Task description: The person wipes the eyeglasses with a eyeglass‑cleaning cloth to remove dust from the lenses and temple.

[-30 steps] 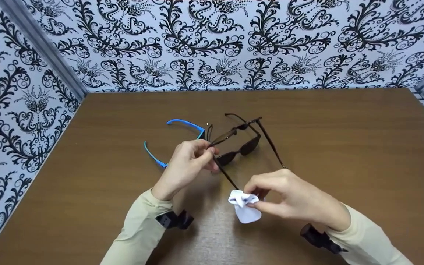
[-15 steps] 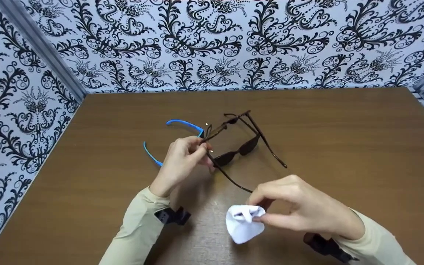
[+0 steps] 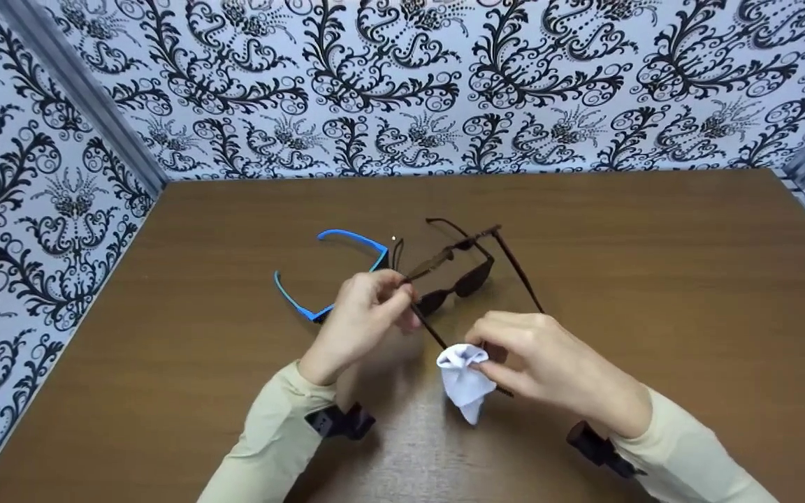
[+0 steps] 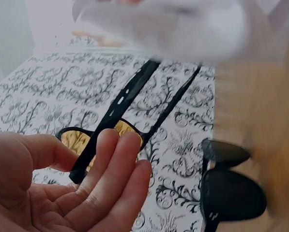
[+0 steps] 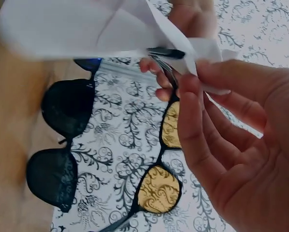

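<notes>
My left hand [image 3: 371, 311] pinches a dark-framed pair of glasses [image 3: 476, 236] at the corner where one temple meets the front. Their lenses look yellow in the left wrist view, where the temple [image 4: 120, 104] runs up from the fingers. My right hand [image 3: 549, 363] pinches a folded white cloth [image 3: 464, 377] around that same temple, whose tip pokes out past the cloth. In the right wrist view the cloth [image 5: 86, 26] hangs from thumb and fingertips, with the yellow lenses [image 5: 159, 189] beyond it.
Dark sunglasses [image 3: 472, 279] lie on the brown table [image 3: 654, 265] just behind the held glasses. Blue-framed glasses [image 3: 352, 237] lie to the left, partly hidden by the left hand. Patterned wall panels [image 3: 416, 84] stand along the back and the left side.
The right hand first drew the cloth toward the near side off the temple's end, then moved back up along the temple. The held glasses tilted left and returned; the left hand kept its pinch.
</notes>
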